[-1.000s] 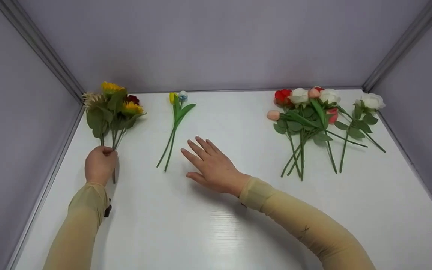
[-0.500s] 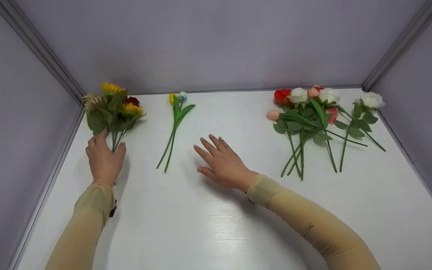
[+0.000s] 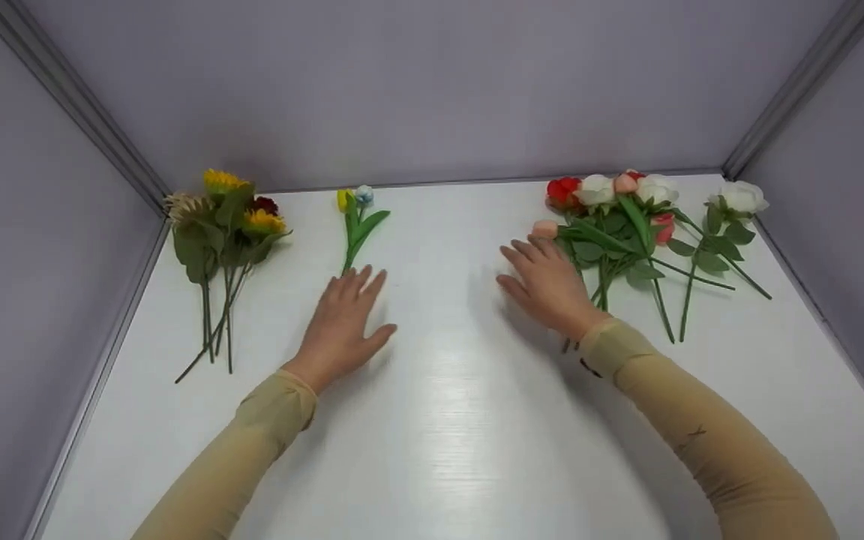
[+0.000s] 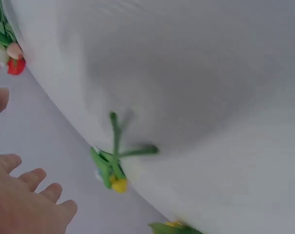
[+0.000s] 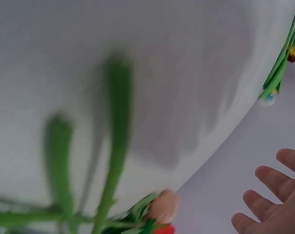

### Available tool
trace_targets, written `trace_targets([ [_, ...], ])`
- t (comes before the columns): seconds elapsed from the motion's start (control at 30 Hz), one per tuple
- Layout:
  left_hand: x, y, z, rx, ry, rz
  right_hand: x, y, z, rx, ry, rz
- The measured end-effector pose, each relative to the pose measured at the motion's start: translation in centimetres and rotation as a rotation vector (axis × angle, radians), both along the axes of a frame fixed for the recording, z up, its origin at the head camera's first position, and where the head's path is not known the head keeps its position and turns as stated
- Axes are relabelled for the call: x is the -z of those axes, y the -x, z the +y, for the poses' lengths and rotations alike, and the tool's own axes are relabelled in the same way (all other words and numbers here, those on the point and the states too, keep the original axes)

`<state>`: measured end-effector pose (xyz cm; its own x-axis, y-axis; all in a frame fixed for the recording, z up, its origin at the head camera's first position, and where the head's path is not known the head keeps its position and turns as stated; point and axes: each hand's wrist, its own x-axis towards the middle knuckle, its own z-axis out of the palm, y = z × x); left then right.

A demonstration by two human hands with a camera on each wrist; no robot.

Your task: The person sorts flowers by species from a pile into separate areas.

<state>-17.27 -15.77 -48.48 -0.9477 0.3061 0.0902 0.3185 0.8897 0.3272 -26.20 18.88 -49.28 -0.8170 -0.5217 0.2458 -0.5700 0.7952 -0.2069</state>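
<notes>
My left hand (image 3: 340, 326) hovers with spread fingers over the lower stems of two crossed tulips (image 3: 357, 229), one yellow, one pale blue and white. In the left wrist view those stem ends (image 4: 117, 136) show apart from the hand. My right hand (image 3: 548, 289) is over the left edge of the pile of roses and tulips (image 3: 612, 244), its fingers spread and overlapping a peach tulip (image 3: 544, 228); it hides part of the stems. The right wrist view shows the pile's green stems (image 5: 119, 97) close to the camera, with the fingers (image 5: 271, 183) holding nothing.
At the left lies a bunch of sunflowers (image 3: 263, 220), a dark red bloom (image 3: 265, 204) and a pale beige one (image 3: 188, 206), stems toward me. A white rose (image 3: 739, 199) lies at the far right. Grey walls (image 3: 432, 90) enclose the white table (image 3: 447, 420) on three sides.
My left hand has let go of the sunflower bunch's stems and moved right to the two tulips. My right hand has moved right, from the middle to the rose pile.
</notes>
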Motion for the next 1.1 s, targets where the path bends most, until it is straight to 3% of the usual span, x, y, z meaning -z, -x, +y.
trace_targets([
  [0.27, -0.8, -1.0, 8.0, 0.325, 0.135, 0.083, -1.3, 1.6, 9.5, 0.214, 0.124, -0.010],
  [0.43, -1.1, -1.2, 12.5, 0.440, 0.208, 0.114, -1.6, 1.4, 14.4, 0.312, 0.110, 0.002],
  [0.77, 0.7, -2.5, 19.3, 0.553, 0.296, 0.128, -0.7, 0.6, 21.4, 0.383, 0.003, 0.031],
  [0.97, 1.5, -2.4, 22.2, 0.556, 0.331, 0.151, -0.1, 0.3, 24.1, 0.327, -0.024, 0.009],
  [1.1, 1.7, -2.1, 23.7, 0.546, 0.344, 0.185, 0.1, 0.0, 24.7, 0.332, -0.017, -0.028],
])
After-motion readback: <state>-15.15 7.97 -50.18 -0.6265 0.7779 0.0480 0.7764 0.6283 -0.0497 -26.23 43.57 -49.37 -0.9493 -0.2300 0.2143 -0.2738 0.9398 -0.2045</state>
